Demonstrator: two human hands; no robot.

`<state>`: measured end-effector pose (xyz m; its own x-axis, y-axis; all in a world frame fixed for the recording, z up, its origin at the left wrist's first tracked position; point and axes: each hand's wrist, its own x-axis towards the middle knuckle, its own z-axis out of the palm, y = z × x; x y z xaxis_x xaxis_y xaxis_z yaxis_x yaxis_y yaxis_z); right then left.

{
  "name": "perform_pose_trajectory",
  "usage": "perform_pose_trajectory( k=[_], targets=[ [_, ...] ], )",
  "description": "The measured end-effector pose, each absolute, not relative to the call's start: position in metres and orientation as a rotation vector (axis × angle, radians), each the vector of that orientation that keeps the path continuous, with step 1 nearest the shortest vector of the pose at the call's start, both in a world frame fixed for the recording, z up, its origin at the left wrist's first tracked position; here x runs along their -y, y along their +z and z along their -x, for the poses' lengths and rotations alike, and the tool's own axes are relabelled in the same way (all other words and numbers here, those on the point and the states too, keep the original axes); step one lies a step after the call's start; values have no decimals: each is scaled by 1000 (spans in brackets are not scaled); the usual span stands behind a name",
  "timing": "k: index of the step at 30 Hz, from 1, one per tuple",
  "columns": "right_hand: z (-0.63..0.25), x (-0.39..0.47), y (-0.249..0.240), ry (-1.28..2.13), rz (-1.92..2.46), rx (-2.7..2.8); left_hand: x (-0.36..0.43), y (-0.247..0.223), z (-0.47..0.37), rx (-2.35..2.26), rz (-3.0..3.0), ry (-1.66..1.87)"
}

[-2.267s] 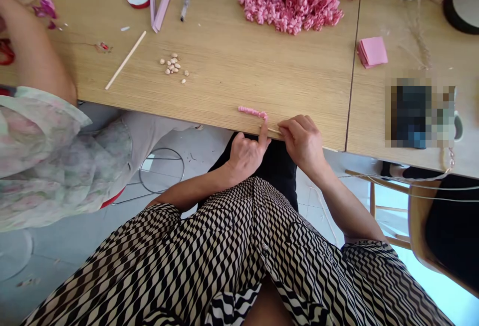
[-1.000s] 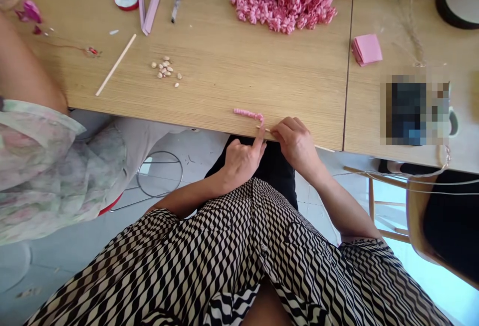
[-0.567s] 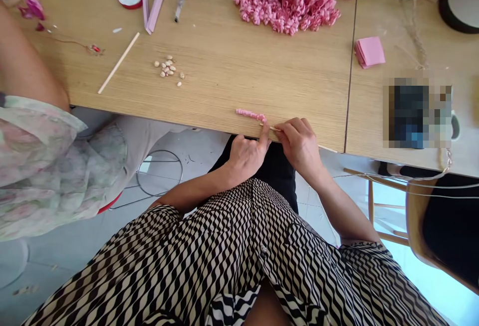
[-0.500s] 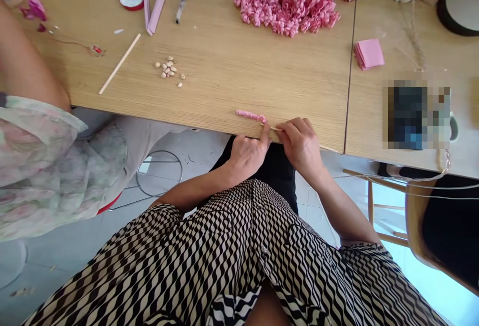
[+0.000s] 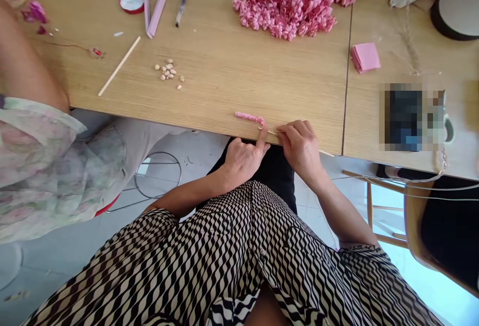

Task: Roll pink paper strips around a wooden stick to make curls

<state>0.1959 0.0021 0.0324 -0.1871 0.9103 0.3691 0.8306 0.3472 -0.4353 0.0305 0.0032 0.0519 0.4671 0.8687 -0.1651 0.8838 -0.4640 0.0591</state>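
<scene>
Barely anything is changing in the head view: both hands are keeping to the same spot as moments ago, so the work at the strip seems to be continuing in place. The left hand (image 5: 245, 156) is half curled, its index finger extended and pressing by the strip's near end; whether its thumb is gripping anything, I cannot tell. The right hand (image 5: 302, 144) is pinching a slim wooden stick (image 5: 270, 132), which is running beneath it, its far end poking out beyond. The pink crinkled strip (image 5: 248, 116) is lying on the wooden table (image 5: 209, 52), near the front edge, its bent end meeting the left fingertip beside the stick's tip. Containers: a red-rimmed round tub (image 5: 132, 2) is showing white inside, contents or lining unclear; a white cup (image 5: 448, 129) is standing far right, its inside not readable. Small pale nut-like pieces (image 5: 167, 70) are lying loose, uncontained.
</scene>
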Motion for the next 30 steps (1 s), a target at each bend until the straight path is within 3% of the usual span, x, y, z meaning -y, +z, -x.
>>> perform_pose_trajectory(
  k=[30],
  targets=[
    [-198,1,34,145,1519,2030,-7,56,-34,-1709,-2488,-158]
  ],
)
